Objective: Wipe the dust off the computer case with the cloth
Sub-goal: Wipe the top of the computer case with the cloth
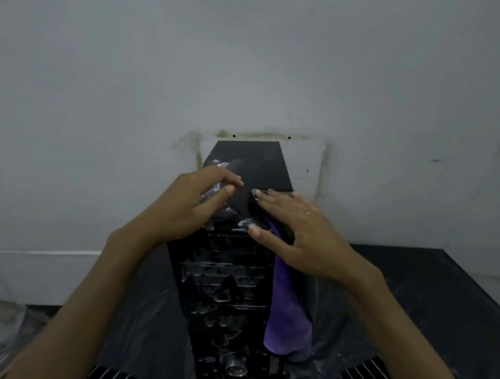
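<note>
Dust lies in pale smears on the black computer case (227, 290), which stands upright in the lower middle of the frame against a stained grey wall (95, 95), on a dark surface (436, 290). Left of centre, the left hand (186, 206) rests on the case top, fingers loosely bent, holding nothing; it seems to steady the box. Right of centre, the right hand (299, 227) lies flat, fingers straight and spread, pressing the purple cloth (285, 311) onto the top's near right corner, while the rest of the cloth hangs down the front face toward the lower right of the case. I'd say the top is being wiped now. To do it well, keep the palm flat, gather the hanging cloth under the hand, and draw long overlapping strokes toward the smeared patch under the left fingers, bracing the case so it won't tip.
</note>
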